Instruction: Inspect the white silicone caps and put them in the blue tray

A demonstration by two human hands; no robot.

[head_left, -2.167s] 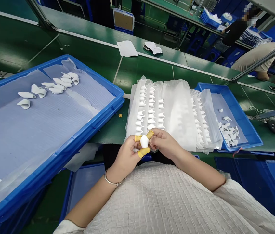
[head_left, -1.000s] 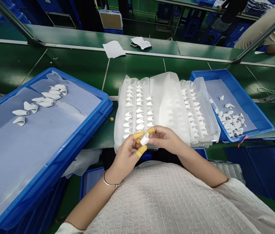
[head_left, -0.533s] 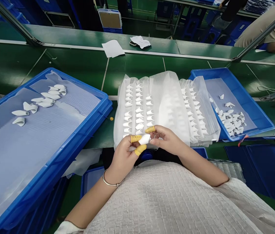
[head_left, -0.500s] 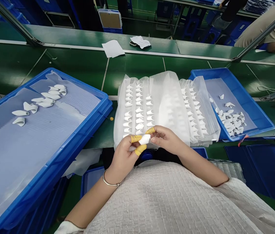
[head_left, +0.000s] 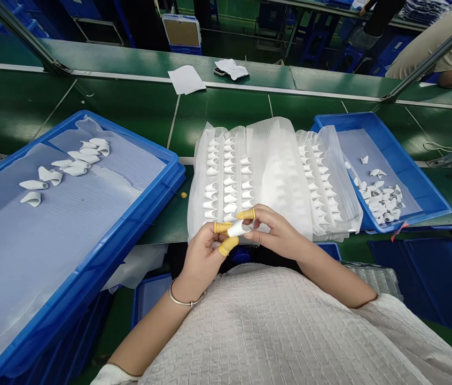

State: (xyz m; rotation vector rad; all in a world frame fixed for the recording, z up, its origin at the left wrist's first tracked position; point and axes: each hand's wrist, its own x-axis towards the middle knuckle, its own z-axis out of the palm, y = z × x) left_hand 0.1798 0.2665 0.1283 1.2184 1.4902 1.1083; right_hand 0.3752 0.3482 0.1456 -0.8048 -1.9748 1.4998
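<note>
- small white cap [head_left: 239, 229] sits pinched between both hands, just above the near edge of the clear blister sheets [head_left: 278, 176].
- left hand [head_left: 204, 256] nips it with yellow-cotted thumb and forefinger.
- right hand [head_left: 274, 232] closes its fingertips on the other end.
- big blue tray [head_left: 138, 208] on the left holds a few white caps [head_left: 69, 166].
- smaller blue bin [head_left: 410, 176] on the right holds a heap of them.

i am seeing the small white piece [head_left: 238, 229] turning between my hands: facing me end-on earlier, it is now lying sideways, more horizontal. my left hand [head_left: 204, 254] is lowering its capped thumb under the piece, while my right hand [head_left: 272, 231] is sliding its capped forefinger along the top. my view is sitting lower over the table [head_left: 130, 107].
</note>
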